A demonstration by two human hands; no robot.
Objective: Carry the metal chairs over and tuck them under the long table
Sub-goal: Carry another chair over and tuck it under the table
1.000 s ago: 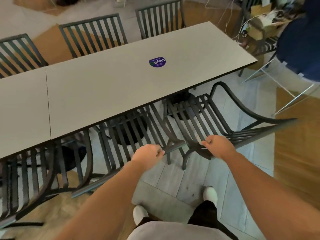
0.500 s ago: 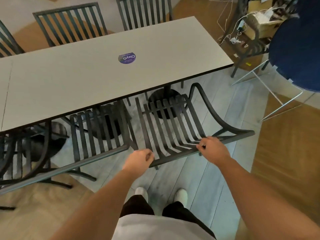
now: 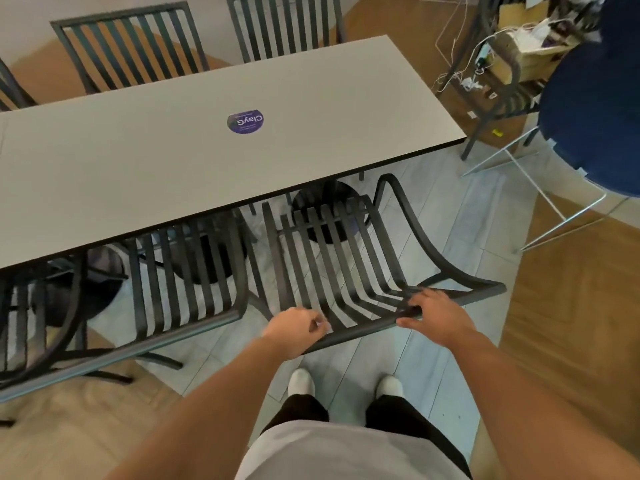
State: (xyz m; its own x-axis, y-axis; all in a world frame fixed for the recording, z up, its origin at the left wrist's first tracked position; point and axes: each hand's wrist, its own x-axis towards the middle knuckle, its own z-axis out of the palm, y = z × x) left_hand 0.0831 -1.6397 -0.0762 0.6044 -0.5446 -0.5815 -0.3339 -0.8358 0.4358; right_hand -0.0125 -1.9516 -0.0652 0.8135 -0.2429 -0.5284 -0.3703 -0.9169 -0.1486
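A dark metal slatted chair (image 3: 346, 258) stands in front of me, its seat front under the edge of the long grey table (image 3: 173, 161). My left hand (image 3: 296, 329) curls over the left end of the chair's top rail. On the same rail, further right, lies my right hand (image 3: 438, 317), fingers stretched over the bar and thumb along its near side. A second matching chair (image 3: 187, 271) sits tucked under the table just to the left, and part of a third (image 3: 31, 306) shows at the left edge.
More slatted chairs (image 3: 131, 46) line the table's far side. A round purple sticker (image 3: 245, 123) is on the tabletop. At the right stands a blue chair (image 3: 595, 109) on thin metal legs, with a cluttered shelf and cables (image 3: 512, 53) behind it.
The chair has slid forward and straightened, its seat now under the table edge beside the neighbouring chair. My right hand's fingers have loosened from a grip to lying over the rail.
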